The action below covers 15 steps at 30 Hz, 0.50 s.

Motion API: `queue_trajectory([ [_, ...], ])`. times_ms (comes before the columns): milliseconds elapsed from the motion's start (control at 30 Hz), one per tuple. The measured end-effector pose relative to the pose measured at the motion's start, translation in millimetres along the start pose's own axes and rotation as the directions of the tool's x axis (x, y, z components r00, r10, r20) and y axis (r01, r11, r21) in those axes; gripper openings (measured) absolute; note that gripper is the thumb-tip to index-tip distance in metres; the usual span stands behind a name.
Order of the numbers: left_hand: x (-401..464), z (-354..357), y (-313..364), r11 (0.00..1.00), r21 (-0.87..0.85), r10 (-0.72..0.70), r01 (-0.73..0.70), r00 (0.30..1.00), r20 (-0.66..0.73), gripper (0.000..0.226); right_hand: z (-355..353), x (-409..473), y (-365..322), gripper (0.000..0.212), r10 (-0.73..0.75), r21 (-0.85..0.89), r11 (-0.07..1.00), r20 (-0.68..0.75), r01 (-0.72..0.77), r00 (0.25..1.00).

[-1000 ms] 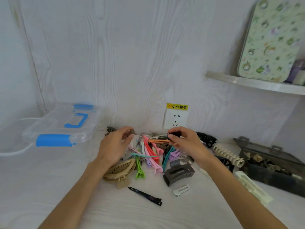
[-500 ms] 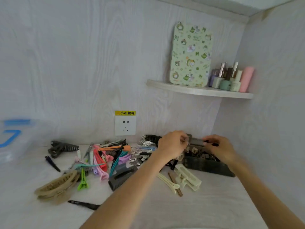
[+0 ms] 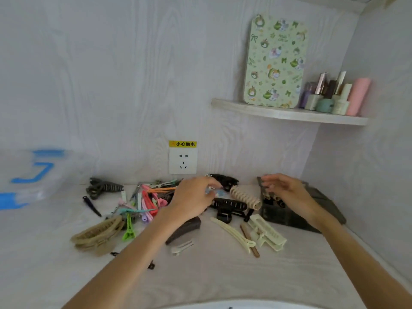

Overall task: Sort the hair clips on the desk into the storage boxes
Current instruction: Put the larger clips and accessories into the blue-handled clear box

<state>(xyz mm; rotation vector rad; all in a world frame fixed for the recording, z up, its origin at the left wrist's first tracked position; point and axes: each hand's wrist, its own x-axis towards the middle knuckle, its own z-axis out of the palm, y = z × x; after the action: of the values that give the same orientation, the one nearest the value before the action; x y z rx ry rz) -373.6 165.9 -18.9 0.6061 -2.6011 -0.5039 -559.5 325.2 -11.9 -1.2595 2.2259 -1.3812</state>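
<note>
A heap of coloured hair clips [image 3: 146,200] lies at the back middle of the desk. My left hand [image 3: 196,197] hovers over its right side, fingers loosely curved, nothing visibly in it. My right hand [image 3: 283,190] is spread above the dark storage box [image 3: 289,216] at the right, which holds small clips; the hand holds nothing. A clear storage box with blue latches [image 3: 33,181] stands blurred at the far left. Around the hands lie a beige spiral clip [image 3: 245,196], a black claw clip [image 3: 229,206], a tan claw clip [image 3: 98,235] and cream clips [image 3: 266,235].
A wall socket [image 3: 182,160] with a yellow label sits behind the heap. A corner shelf [image 3: 289,113] above the dark box carries a patterned tin [image 3: 276,61] and several bottles. The right wall runs close beside the dark box.
The view swung right from the clear box to the dark box. Both hands carried a clip to the dark box; now my left hand is back over the heap and my right hand has spread.
</note>
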Motion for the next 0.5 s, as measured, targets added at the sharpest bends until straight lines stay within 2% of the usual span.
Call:
queue_trajectory([
  [67,-26.9,-29.4,-31.1,0.988,0.112,-0.105,0.111,0.993,-0.055,0.028,36.9,3.1,-23.5,0.03,-0.086,-0.002,0.996,0.097,0.087,0.992],
  [167,-69.8,-71.9,-80.5,0.909,0.239,-0.304,0.342,0.935,-0.184,0.03,106.6,7.5,-54.8,0.019,-0.202,-0.087,0.968,0.296,0.237,0.934],
  [200,-82.7,-82.0,-94.4,0.88,0.251,-0.372,0.403,0.914,-0.163,0.037,128.5,8.4,-62.3,0.02,-0.245,-0.099,0.95,0.357,0.298,0.901],
  [300,-115.0,-97.5,-119.4,0.821,0.291,-0.533,0.492,0.843,0.077,0.06,187.2,6.9,-84.3,0.027,-0.348,-0.143,0.877,0.468,0.458,0.812],
  [367,-126.3,-99.1,-125.4,0.822,0.293,-0.545,0.488,0.824,0.156,0.055,218.8,8.7,-95.8,0.033,-0.359,-0.222,0.823,0.509,0.522,0.782],
  [500,-133.1,-98.1,-132.6,0.854,0.222,-0.506,0.47,0.85,0.147,0.031,252.7,12.7,-96.3,0.038,-0.356,-0.363,0.689,0.583,0.627,0.73],
])
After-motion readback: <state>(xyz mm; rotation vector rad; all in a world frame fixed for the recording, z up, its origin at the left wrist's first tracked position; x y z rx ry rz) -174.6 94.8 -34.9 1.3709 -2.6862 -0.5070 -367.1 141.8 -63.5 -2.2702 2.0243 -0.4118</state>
